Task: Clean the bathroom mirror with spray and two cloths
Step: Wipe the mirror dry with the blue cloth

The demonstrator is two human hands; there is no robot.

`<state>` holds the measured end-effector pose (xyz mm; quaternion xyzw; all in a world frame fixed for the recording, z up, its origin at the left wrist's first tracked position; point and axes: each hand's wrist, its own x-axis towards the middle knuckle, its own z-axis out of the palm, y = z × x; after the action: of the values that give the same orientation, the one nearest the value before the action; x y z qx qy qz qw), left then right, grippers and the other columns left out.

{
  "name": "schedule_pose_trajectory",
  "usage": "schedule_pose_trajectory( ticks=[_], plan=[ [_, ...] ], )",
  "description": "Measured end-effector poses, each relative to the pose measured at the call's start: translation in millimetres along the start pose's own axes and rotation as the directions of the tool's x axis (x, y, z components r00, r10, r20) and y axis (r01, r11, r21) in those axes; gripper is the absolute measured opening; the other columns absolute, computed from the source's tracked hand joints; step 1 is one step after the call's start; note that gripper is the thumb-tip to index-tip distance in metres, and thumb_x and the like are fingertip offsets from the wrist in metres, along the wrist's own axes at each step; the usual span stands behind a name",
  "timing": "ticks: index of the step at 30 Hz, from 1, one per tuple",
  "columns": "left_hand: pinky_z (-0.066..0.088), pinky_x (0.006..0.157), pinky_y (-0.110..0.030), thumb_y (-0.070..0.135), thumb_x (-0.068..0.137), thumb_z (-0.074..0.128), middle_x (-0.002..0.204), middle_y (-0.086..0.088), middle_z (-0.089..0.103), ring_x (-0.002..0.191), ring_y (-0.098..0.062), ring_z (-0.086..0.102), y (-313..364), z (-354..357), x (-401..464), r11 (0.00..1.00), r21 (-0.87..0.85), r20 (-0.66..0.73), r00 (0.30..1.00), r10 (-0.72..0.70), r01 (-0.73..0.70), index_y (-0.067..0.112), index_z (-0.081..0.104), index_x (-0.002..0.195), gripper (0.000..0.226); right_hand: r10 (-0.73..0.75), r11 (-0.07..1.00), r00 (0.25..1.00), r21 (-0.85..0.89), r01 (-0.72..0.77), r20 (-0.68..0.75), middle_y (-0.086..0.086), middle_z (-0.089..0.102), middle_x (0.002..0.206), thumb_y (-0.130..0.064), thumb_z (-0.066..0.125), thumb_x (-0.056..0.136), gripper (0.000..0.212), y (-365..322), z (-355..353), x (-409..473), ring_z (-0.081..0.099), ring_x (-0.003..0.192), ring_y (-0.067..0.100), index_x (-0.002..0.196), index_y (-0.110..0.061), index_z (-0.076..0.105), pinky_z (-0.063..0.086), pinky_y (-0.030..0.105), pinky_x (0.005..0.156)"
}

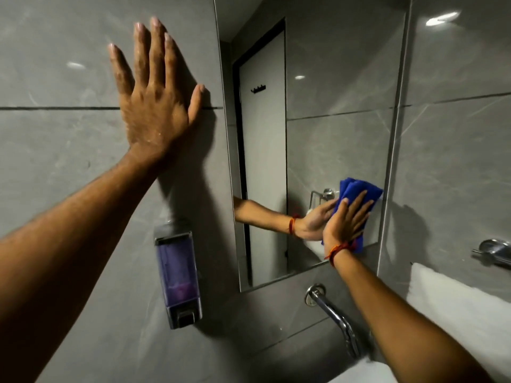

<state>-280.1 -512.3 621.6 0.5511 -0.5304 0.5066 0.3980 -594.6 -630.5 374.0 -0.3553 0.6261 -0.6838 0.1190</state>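
The tall rectangular mirror point(331, 92) hangs on the grey tiled wall, right of centre. My right hand point(345, 219) presses a folded blue cloth point(359, 192) flat against the glass near the mirror's lower right corner; hand and cloth are reflected just to the left. A red thread is tied around that wrist. My left hand point(154, 87) lies flat on the wall tile left of the mirror, fingers spread and holding nothing. No spray bottle and no second cloth are in view.
A soap dispenser point(178, 275) with purple liquid is fixed to the wall below my left forearm. A chrome tap point(334, 316) juts out under the mirror over a white basin point(365, 374). A white towel point(456, 302) hangs at right below a chrome fitting point(495, 251).
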Motion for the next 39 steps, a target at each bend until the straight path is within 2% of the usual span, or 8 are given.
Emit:
schedule_pose_trajectory(
  ticks=[4, 8, 12, 14, 19, 26, 33, 39],
  plan=[
    [0.011, 0.128, -0.063, 0.074, 0.099, 0.008, 0.175, -0.009, 0.005, 0.162, -0.03, 0.005, 1, -1, -1, 1.0, -0.012, -0.008, 1.0, -0.007, 0.007, 0.017, 0.004, 0.165, 0.087, -0.079, 0.993, 0.997, -0.085, 0.08, 0.023, 0.003, 0.005, 0.173, -0.051, 0.024, 0.104, 0.064, 8, 22, -88, 0.011, 0.16, 0.027, 0.163, -0.027, 0.012, 0.014, 0.053, 0.127],
    [0.011, 0.128, -0.063, 0.075, 0.098, 0.009, 0.174, -0.009, 0.005, 0.162, -0.03, 0.006, 0, 0, -2, 0.999, -0.036, 0.002, 1.0, -0.012, 0.012, 0.017, 0.005, 0.165, 0.088, -0.397, 0.89, 0.912, -0.201, 0.41, 0.102, 0.009, 0.016, 0.169, -0.052, 0.03, 0.103, 0.066, 23, 49, -191, 0.02, 0.157, 0.033, 0.161, -0.025, 0.015, 0.021, 0.058, 0.124],
    [0.012, 0.128, -0.062, 0.075, 0.098, 0.008, 0.174, -0.008, 0.007, 0.162, -0.03, 0.007, -3, 4, -3, 0.999, -0.037, -0.02, 1.0, -0.001, 0.001, 0.018, 0.005, 0.165, 0.088, -0.585, 0.736, 0.785, -0.274, 0.619, 0.202, 0.009, 0.013, 0.171, -0.056, 0.021, 0.106, 0.066, 57, 63, -242, 0.003, 0.16, 0.03, 0.164, -0.029, 0.006, 0.011, 0.056, 0.123],
    [0.013, 0.127, -0.063, 0.075, 0.098, 0.007, 0.174, -0.007, 0.008, 0.162, -0.029, 0.008, -3, 7, -2, 0.999, -0.041, -0.037, 0.999, 0.002, -0.003, 0.019, 0.005, 0.164, 0.087, -0.577, 0.734, 0.782, -0.27, 0.624, 0.238, 0.005, 0.002, 0.173, -0.054, 0.02, 0.106, 0.064, 71, 59, -238, -0.004, 0.16, 0.026, 0.164, -0.029, 0.004, 0.005, 0.053, 0.125],
    [0.015, 0.126, -0.064, 0.077, 0.097, 0.008, 0.175, -0.006, 0.007, 0.162, -0.029, 0.007, -6, 16, 0, 0.996, -0.086, -0.039, 0.999, -0.022, 0.018, 0.021, 0.002, 0.165, 0.088, -0.147, 0.986, 0.98, -0.056, 0.156, 0.134, 0.003, -0.001, 0.171, -0.048, 0.027, 0.101, 0.063, 71, 30, -157, 0.005, 0.16, 0.027, 0.158, -0.028, 0.008, 0.012, 0.054, 0.127],
    [0.014, 0.127, -0.063, 0.072, 0.1, 0.014, 0.175, -0.006, 0.005, 0.162, -0.028, 0.006, -5, 15, 0, 0.997, -0.066, -0.072, 0.997, 0.027, -0.032, 0.024, -0.009, 0.163, 0.082, 0.194, 0.98, 0.98, 0.038, -0.196, 0.046, 0.006, -0.001, 0.173, -0.044, 0.025, 0.109, 0.06, 13, -15, 14, 0.008, 0.16, 0.028, 0.164, -0.03, 0.005, 0.006, 0.05, 0.128],
    [0.006, 0.127, -0.063, 0.066, 0.102, 0.014, 0.175, -0.009, -0.002, 0.162, -0.029, 0.0, -5, 10, -4, 0.999, -0.014, -0.05, 0.998, 0.045, -0.046, 0.013, 0.004, 0.165, 0.083, -0.233, 0.972, 0.972, 0.023, 0.232, 0.034, 0.0, -0.003, 0.173, -0.051, 0.024, 0.107, 0.062, -160, -10, 90, 0.003, 0.16, 0.028, 0.163, -0.037, 0.001, 0.002, 0.057, 0.127],
    [0.003, 0.129, -0.061, 0.059, 0.103, 0.014, 0.175, -0.01, -0.003, 0.162, -0.028, -0.002, -4, 5, -2, 0.999, -0.002, -0.013, 0.999, 0.037, -0.037, 0.011, 0.005, 0.165, 0.079, -0.679, 0.726, 0.725, -0.042, 0.687, 0.116, -0.002, -0.003, 0.173, -0.054, 0.02, 0.105, 0.063, -318, 16, 53, -0.001, 0.16, 0.025, 0.162, -0.036, 0.001, 0.0, 0.063, 0.126]
  ],
)
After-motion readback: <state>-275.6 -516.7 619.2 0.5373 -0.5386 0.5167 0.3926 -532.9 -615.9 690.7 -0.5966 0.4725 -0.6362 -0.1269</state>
